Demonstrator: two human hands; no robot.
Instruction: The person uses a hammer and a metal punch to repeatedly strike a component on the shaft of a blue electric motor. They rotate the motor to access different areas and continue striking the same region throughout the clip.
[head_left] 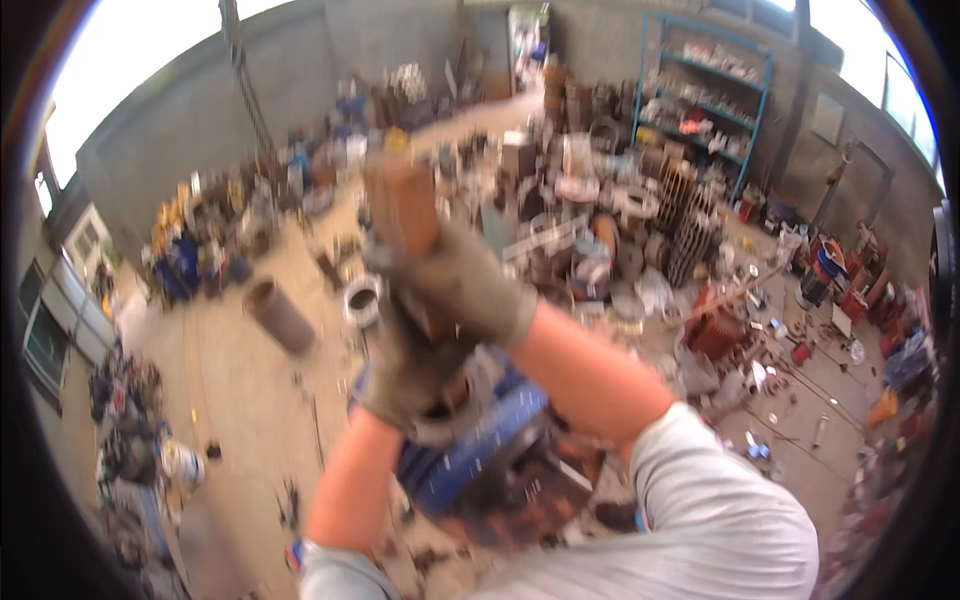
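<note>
My right hand [465,285], in a grey-brown work glove, is closed round a brown rectangular block [405,205] that points up and away from me. Just below it, my left hand [410,370], gloved as well, is wrapped round the lower part of the same block. Motion blur hides the finger detail and whether the block is wood or rusty metal. Beneath both hands stands a blue finned motor housing [475,440], with a round metal opening at its top, partly covered by my left hand. Rusty brown metal [520,510] lies at its near side.
A metal cylinder [278,318] lies on the floor to the left, near a metal ring [361,300]. Piled metal parts [600,220] fill the area ahead. A blue shelf rack [705,100] stands at the far right. Scrap and rods [800,390] litter the right-hand floor.
</note>
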